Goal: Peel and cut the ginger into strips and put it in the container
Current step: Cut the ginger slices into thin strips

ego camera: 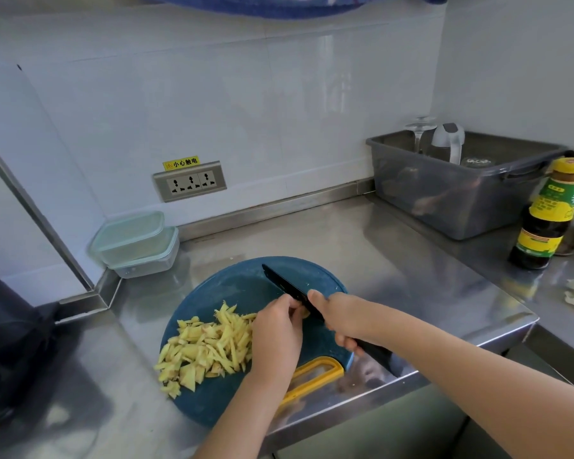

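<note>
A round blue cutting board [242, 283] with a yellow handle lies on the steel counter. A pile of yellow ginger strips [206, 346] covers its left half. My left hand [277, 332] pinches a small ginger piece [305, 313] against the board, mostly hidden by the fingers. My right hand [342, 321] grips the handle of a black knife [285, 284], whose blade rests right beside my left fingertips. Two stacked clear containers [136, 243] with pale green lids sit at the back left corner.
A grey plastic bin [458, 193] with a glass and a kettle stands at the back right. A dark sauce bottle [547, 217] with a yellow cap is at the right. A wall socket [189, 182] is behind. The counter edge runs close in front of the board.
</note>
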